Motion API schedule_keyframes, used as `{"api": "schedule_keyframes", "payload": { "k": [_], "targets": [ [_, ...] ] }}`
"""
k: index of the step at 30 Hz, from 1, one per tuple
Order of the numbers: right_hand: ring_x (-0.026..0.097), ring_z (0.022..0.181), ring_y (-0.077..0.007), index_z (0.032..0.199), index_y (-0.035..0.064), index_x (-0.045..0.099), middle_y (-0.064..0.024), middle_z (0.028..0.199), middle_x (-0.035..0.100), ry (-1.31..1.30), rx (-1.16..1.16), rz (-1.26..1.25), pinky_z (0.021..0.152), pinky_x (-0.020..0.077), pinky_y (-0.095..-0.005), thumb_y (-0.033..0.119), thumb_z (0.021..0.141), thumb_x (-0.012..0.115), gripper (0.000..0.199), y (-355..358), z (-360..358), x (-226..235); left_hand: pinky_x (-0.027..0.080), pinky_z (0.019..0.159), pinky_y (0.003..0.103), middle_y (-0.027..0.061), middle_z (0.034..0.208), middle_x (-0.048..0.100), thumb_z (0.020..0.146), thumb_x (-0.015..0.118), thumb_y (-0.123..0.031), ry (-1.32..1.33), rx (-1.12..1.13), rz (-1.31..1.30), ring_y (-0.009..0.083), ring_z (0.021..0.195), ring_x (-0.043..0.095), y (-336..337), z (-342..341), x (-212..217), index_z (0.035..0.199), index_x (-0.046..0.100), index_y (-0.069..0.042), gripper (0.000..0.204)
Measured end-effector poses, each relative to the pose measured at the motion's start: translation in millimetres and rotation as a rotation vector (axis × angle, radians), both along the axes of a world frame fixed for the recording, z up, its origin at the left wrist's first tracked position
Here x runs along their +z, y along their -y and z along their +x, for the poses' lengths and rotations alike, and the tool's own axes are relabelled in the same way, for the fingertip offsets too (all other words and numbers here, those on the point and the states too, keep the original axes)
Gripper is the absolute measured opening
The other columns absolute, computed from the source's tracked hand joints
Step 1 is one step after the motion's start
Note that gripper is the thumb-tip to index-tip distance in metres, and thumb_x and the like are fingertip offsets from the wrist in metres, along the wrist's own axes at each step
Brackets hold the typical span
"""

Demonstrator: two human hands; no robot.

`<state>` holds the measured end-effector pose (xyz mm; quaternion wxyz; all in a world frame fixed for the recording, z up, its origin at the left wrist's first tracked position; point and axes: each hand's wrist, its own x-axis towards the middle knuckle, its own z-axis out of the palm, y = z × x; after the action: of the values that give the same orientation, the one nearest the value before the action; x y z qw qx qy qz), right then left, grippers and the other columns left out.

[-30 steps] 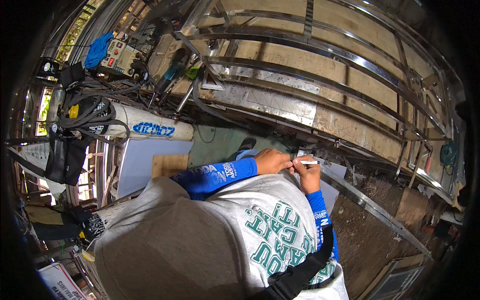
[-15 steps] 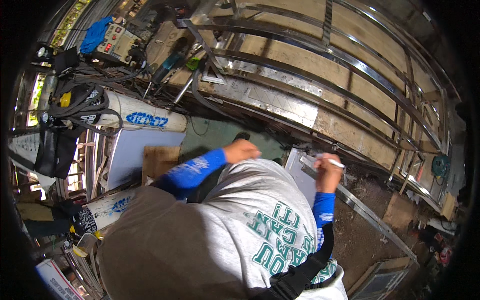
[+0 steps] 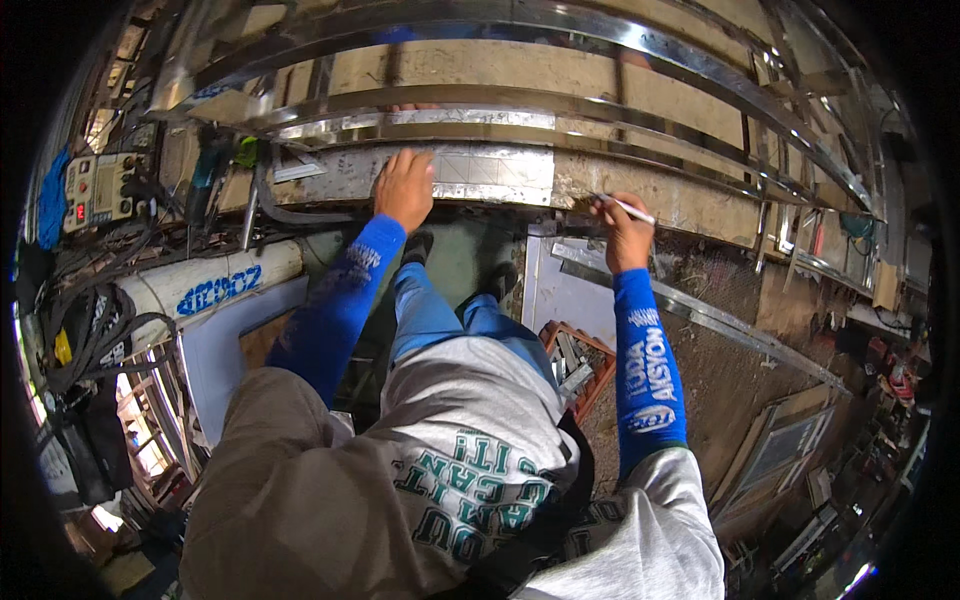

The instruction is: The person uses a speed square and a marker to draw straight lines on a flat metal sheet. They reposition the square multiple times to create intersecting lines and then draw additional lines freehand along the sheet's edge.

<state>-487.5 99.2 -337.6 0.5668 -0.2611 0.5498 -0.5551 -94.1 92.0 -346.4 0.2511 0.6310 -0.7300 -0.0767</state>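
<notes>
Both arms have gone from tucked near the chest to stretched out over the bench. Left hand (image 3: 404, 187) now lies flat, fingers spread, palm down on the steel strip (image 3: 440, 175) along the frame's near edge; looks like it's pinning it. Right hand (image 3: 625, 232) is closed around a white marker pen (image 3: 628, 208), tip held just over the strip's right end, at the wooden board (image 3: 650, 195). Judging by that: marking position, no mark visible.

White pipe (image 3: 205, 290) at left bears blue label; beige control box (image 3: 97, 190), far left, possibly red display.
</notes>
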Motion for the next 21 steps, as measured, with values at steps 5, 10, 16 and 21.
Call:
{"api": "schedule_keyframes", "payload": {
  "k": [5,10,16,21],
  "targets": [
    [0.072,0.081,-0.0149,0.103,-0.0015,0.07,-0.0088,0.091,0.074,-0.37,0.2,-0.155,0.075,0.0574,-0.0287,0.002,0.094,0.072,0.01,37,37,-10,0.052,0.089,0.049,0.0125,0.105,0.064,0.099,0.072,-0.03,0.174,-0.189,-0.013,0.035,0.103,0.064,26,-12,-13,0.126,0.077,-0.015,0.031],
    [0.072,0.082,-0.0164,0.092,-0.0008,0.069,-0.0101,0.094,0.075,-0.285,0.188,-0.248,0.076,0.0589,-0.0313,-0.002,0.09,0.071,0.004,51,42,-32,0.052,0.082,0.046,0.0094,0.097,0.063,0.095,0.076,-0.027,0.186,-0.225,-0.077,0.0321,0.095,0.064,26,-10,-16,0.124,0.081,-0.017,0.03],
    [0.069,0.082,-0.014,0.09,-0.0006,0.07,-0.0098,0.095,0.075,-0.229,0.16,-0.236,0.074,0.0576,-0.0295,-0.004,0.087,0.075,0.007,49,43,-32,0.051,0.08,0.045,0.0059,0.093,0.061,0.093,0.075,-0.029,0.24,-0.219,-0.047,0.0294,0.092,0.063,27,-12,-14,0.121,0.08,-0.018,0.031],
    [0.07,0.085,-0.0154,0.09,-0.0009,0.07,-0.011,0.097,0.075,-0.338,0.207,-0.271,0.078,0.0574,-0.0303,-0.003,0.086,0.077,0.008,49,42,-35,0.05,0.078,0.046,0.0058,0.092,0.06,0.091,0.076,-0.031,0.293,-0.237,-0.061,0.0298,0.092,0.063,28,-9,-18,0.125,0.078,-0.019,0.035]
  ]
}}
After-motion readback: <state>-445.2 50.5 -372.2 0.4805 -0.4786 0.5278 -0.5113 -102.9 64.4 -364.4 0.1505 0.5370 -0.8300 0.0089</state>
